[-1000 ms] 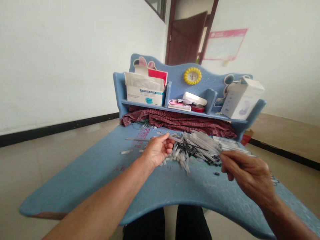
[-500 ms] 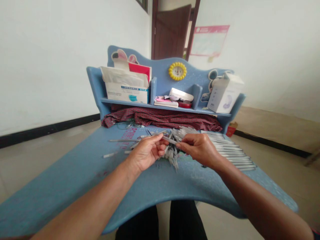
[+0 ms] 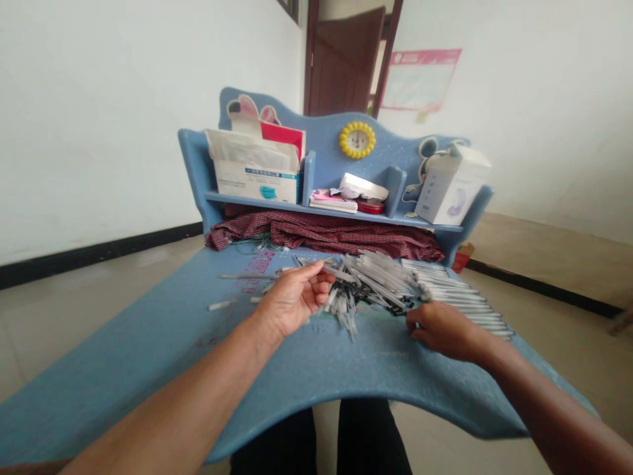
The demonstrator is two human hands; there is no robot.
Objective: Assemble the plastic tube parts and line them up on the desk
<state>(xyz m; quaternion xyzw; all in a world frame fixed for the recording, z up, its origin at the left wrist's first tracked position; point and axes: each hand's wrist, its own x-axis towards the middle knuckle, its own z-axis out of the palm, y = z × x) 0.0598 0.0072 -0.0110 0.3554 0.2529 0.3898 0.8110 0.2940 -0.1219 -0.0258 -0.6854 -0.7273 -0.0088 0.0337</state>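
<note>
My left hand (image 3: 299, 297) pinches a translucent pen barrel (image 3: 340, 272) between thumb and forefinger, its far end pointing right. My right hand (image 3: 442, 330) is low over the tabletop, fingers closed at the right end of a heap of small black pen parts (image 3: 395, 305); what is in them, if anything, is hidden. Loose clear barrels (image 3: 380, 270) lie heaped behind the black parts. Clear pen caps (image 3: 342, 307) are piled just right of my left hand. Beyond my right hand, pens (image 3: 465, 298) lie side by side in a row.
The blue desk (image 3: 163, 356) has a curved front edge. A loose clear piece (image 3: 222, 305) and a thin rod (image 3: 242, 276) lie left. Behind are checked cloth (image 3: 321, 232) and a shelf holding a mask box (image 3: 257, 181), a white box (image 3: 452, 185) and a yellow clock (image 3: 357, 140).
My right hand has let go of the barrel's right end and moved right and down to the black parts. My left hand still holds the barrel, almost in place. The view shifted slightly.
</note>
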